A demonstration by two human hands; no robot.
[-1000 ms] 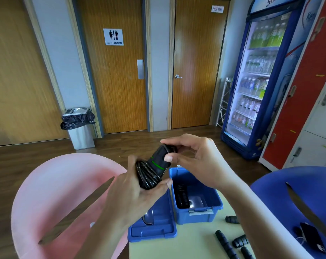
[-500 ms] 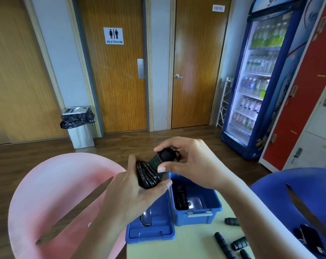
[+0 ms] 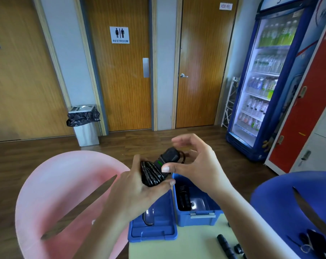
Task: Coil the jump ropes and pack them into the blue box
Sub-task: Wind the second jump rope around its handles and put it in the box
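Grip on the coiled jump rope [image 3: 151, 174] is kept by the left hand [image 3: 139, 191], whose fingers and thumb are wrapped round the black bundle, held in the air above the far edge of the counter [image 3: 186, 247]. The bundle's handle [image 3: 169, 156], marked by a green band, is seen sticking up and to the right.

A change is noted at the right hand [image 3: 199, 165]. Half a second ago its fingers were pinched over the handle's end; now they have been lifted clear and are held loosely curled above it, blurred by motion, with only the thumb tip beside the green band. Whether that thumb touches cannot be told. A loop of cord is glimpsed by the palm, too blurred to be read.

From this, the winding of this rope is judged finished or nearly so, and the bundle is left to the left hand alone. The blue box [image 3: 184, 220] stands open just below, with another coiled rope [image 3: 183, 199] already laid inside and its lid [image 3: 152, 230] set beside it. Loose black handles [image 3: 226, 246] remain on the counter, so more coiling is judged to be left.
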